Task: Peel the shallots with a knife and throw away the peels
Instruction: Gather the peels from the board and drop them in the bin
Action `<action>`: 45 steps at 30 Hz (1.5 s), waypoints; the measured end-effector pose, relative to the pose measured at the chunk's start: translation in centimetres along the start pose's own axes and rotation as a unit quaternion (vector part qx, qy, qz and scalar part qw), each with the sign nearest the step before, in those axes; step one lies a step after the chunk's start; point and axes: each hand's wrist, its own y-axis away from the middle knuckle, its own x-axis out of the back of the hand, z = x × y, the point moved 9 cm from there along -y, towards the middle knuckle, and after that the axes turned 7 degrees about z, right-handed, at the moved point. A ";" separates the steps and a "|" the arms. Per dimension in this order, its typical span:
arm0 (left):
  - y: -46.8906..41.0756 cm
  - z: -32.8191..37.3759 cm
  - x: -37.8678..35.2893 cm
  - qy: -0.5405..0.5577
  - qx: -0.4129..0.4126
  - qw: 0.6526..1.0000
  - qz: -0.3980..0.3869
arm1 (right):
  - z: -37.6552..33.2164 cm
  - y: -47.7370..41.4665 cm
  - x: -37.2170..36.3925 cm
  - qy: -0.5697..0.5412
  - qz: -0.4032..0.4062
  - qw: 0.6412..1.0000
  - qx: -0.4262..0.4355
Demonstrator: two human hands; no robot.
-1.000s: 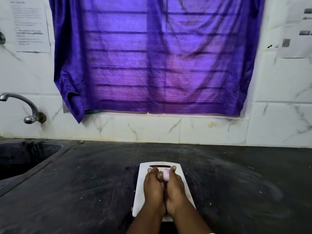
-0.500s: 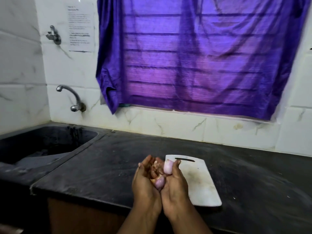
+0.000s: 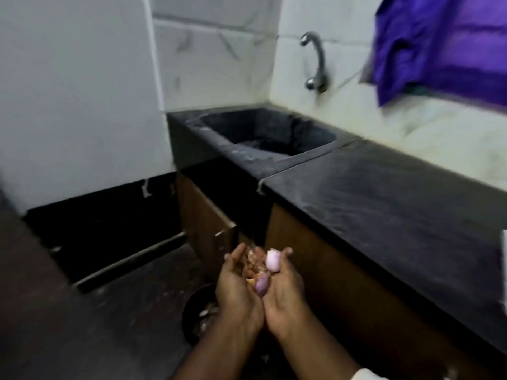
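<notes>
My left hand and my right hand are cupped side by side, palms up, away from the counter and above the floor. Between them lies a heap of brownish shallot peels. A pale peeled shallot rests against my right fingers, and a darker purple shallot sits lower where the palms meet. Just below and left of my hands stands a dark round bin on the floor with scraps in it. No knife is in view.
The black counter runs along the right, with a white cutting board edge at the frame's border. A black sink with a tap is ahead. Brown cabinet fronts stand below. Purple curtain hangs top right.
The view has swung left and down, away from the cutting board. My cupped hands, carrying peels and shallots, have moved off the counter to above the bin on the floor.
</notes>
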 end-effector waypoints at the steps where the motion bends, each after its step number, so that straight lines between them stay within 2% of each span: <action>1: -1.5 0.5 1.6 0.007 0.002 1.000 0.025 | 1.9 -0.9 0.4 0.014 0.027 0.999 -0.020; 7: -8.7 1.3 7.3 -0.023 0.028 0.990 0.133 | 8.5 -5.8 3.8 0.118 0.147 0.979 -0.082; 12: -15.4 1.9 11.1 -0.089 0.027 0.984 0.151 | 9.2 -8.3 3.9 0.185 0.131 0.967 -0.116; 21: -14.9 3.2 9.8 -0.144 -0.031 0.981 0.130 | 5.9 -7.0 2.9 0.219 0.099 0.969 -0.064; 23: -13.3 1.8 7.8 -0.139 -0.019 0.985 0.096 | 5.1 -5.1 2.0 0.223 0.084 0.970 -0.053; 25: -11.3 -0.6 5.0 -0.119 0.012 0.993 0.025 | 4.3 -3.3 1.4 0.232 0.081 0.969 -0.023; 27: -8.2 -2.9 1.7 -0.121 0.055 0.990 -0.050 | 1.3 -1.6 1.3 0.240 0.087 0.966 0.045; 29: -5.0 -4.3 -1.5 -0.129 0.049 0.985 -0.106 | -2.7 0.6 0.7 0.231 0.064 0.966 0.093; 30: -2.8 -5.1 -3.3 -0.140 0.023 0.982 -0.124 | -5.8 2.6 0.7 0.225 0.058 0.965 0.122; 34: 8.9 -6.7 -10.2 -0.193 -0.196 0.947 -0.165 | -16.9 10.9 1.6 0.261 -0.013 0.935 0.239; 36: 13.5 -9.6 -12.7 -0.220 -0.228 0.922 -0.224 | -21.8 15.9 3.0 0.283 -0.023 0.909 0.306; 38: 16.4 -13.3 -14.3 -0.225 -0.211 0.912 -0.272 | -26.7 20.5 5.2 0.272 0.010 0.891 0.363; 41: 19.3 -19.6 -16.8 -0.244 -0.129 0.902 -0.332 | -34.8 25.2 9.4 0.274 0.080 0.854 0.436; 43: 21.0 -24.3 -18.2 -0.282 -0.058 0.882 -0.373 | -39.7 26.2 13.2 0.289 0.131 0.831 0.457; 45: 22.0 -28.0 -18.9 -0.313 -0.013 0.866 -0.390 | -43.4 25.9 16.9 0.295 0.168 0.825 0.452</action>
